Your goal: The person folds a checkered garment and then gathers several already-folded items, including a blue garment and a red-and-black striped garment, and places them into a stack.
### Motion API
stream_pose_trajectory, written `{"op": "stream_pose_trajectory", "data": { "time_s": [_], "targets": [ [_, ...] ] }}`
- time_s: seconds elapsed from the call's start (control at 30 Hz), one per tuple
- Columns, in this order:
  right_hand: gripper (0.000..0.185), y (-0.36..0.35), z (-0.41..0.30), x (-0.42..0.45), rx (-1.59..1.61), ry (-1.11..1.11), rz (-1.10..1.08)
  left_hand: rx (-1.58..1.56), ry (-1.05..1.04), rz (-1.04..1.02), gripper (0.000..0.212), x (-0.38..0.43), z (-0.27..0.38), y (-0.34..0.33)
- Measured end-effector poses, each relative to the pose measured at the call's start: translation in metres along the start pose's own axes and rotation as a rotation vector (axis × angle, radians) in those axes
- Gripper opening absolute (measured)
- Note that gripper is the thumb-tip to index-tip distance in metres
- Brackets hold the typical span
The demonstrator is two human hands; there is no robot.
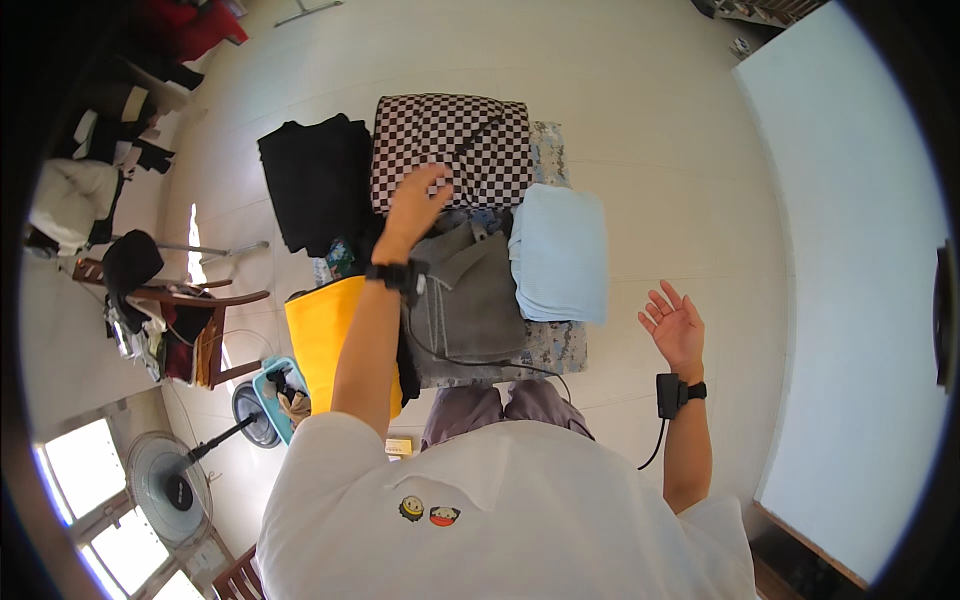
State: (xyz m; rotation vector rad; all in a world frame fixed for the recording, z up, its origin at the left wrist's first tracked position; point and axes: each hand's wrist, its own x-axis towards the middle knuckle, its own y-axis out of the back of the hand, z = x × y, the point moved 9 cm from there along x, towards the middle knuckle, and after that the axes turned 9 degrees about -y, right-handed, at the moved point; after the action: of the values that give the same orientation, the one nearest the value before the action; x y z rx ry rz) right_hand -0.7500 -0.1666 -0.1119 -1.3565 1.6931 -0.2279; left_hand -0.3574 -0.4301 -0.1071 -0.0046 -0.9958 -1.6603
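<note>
My left hand (416, 204) is over the near edge of a folded black-and-white checkered cloth (457, 124), its fingers blurred and apart with nothing visible in them. Whether it touches the cloth I cannot tell. Out to the right, my right hand (679, 328) is raised above the floor, palm showing and fingers spread. Directly before me lies a grey garment (484, 315) with light seams. To its right is a folded light blue textile (561, 255). A folded black garment (315, 184) sits at the far left, and a yellow cloth (319, 322) lies partly under my left forearm.
The cloths rest on a surface with a camouflage-patterned cover (559, 349). A black cable crosses the grey garment from my left wrist. On the left stand a wooden chair (225, 304) heaped with clothes, a blue basket (264, 386) and a fan (169, 487). A white panel (847, 300) borders the right.
</note>
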Motion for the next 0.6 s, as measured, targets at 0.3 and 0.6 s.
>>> {"op": "stream_pose_trajectory", "data": {
  "time_s": [0.3, 0.6],
  "targets": [
    [0.046, 0.018, 0.009, 0.001, -0.032, -0.088, -0.069, 0.509, -0.069, -0.482, 0.046, -0.125, 0.068, -0.092],
    [0.043, 0.068, 0.000, -0.044, -0.073, -0.069, 0.017, 0.619, 0.562, -0.236, 0.046, -0.165, -0.001, -0.068]
  ]
}}
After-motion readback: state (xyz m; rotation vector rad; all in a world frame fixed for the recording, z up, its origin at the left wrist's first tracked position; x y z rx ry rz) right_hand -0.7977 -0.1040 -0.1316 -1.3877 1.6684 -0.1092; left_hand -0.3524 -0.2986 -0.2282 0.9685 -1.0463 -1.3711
